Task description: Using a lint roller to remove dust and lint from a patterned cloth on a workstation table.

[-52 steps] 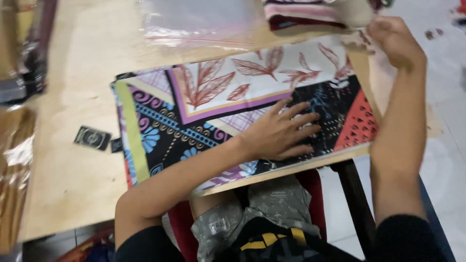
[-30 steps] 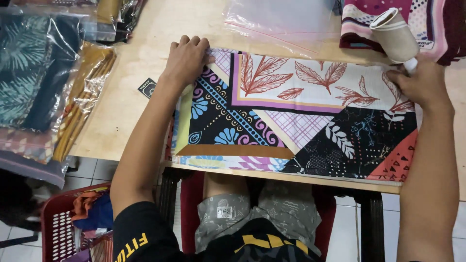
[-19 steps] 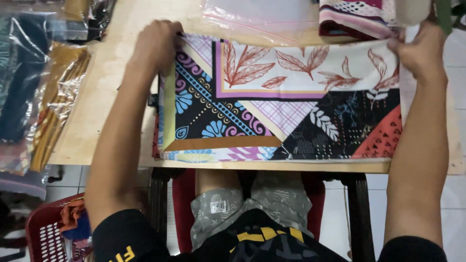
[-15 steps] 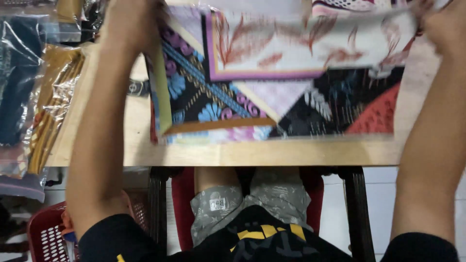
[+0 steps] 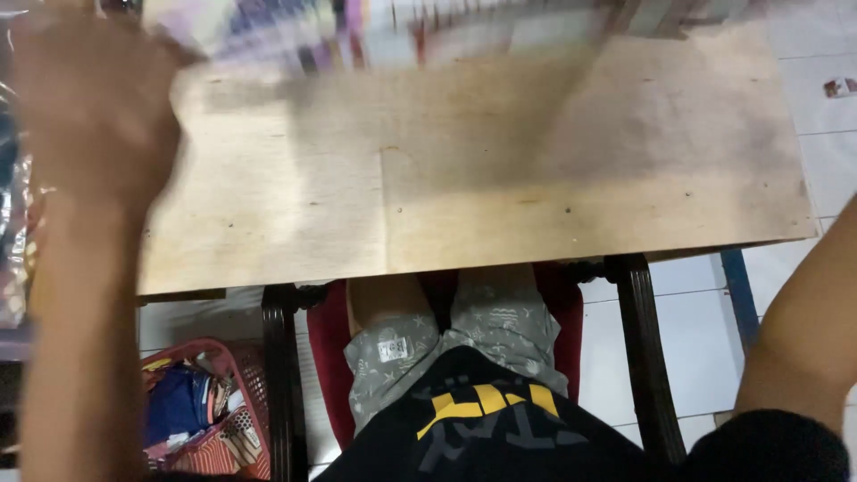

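A patterned cloth (image 5: 384,27) of many colours hangs blurred across the top of the view, raised off the plywood table (image 5: 500,205). My left hand (image 5: 98,98) is up at the top left, blurred, and meets the cloth's left edge in a closed grip. Of my right arm only the forearm (image 5: 803,330) shows at the right edge; the hand itself lies beyond the frame. The cloth's upper part is cut off by the top of the view.
Clear plastic packets (image 5: 13,241) lie at the table's left edge. A red basket (image 5: 214,419) of fabric stands on the tiled floor at the lower left. My knees and a red chair seat (image 5: 330,357) sit under the table's front edge, between dark legs.
The cloth lay flat on the table with both hands at its far corners. It has since been lifted up and away, baring the plywood, and the right hand has left the view.
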